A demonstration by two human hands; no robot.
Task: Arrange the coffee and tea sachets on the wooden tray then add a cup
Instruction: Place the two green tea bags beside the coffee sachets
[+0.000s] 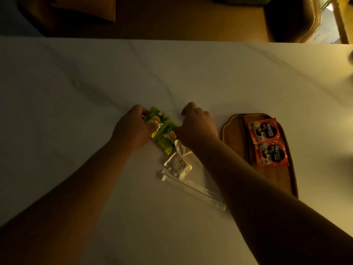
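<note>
Two red coffee sachets (264, 130) (272, 153) lie one behind the other on the wooden tray (235, 134) at the right of the white table. My left hand (133, 129) grips a green tea sachet (155, 116) by its left edge. A second green tea sachet (165, 139) lies just beside it on the table. My right hand (196, 125) rests with curled fingers against that second sachet's right side; whether it grips the sachet is unclear. No cup is in view.
Pale sugar packets (177, 165) and two wrapped stirrers (194, 190) lie on the table (76, 92) under my right forearm. Beyond the table's far edge there is a dark chair (286, 20) and a brown cushion (84, 6).
</note>
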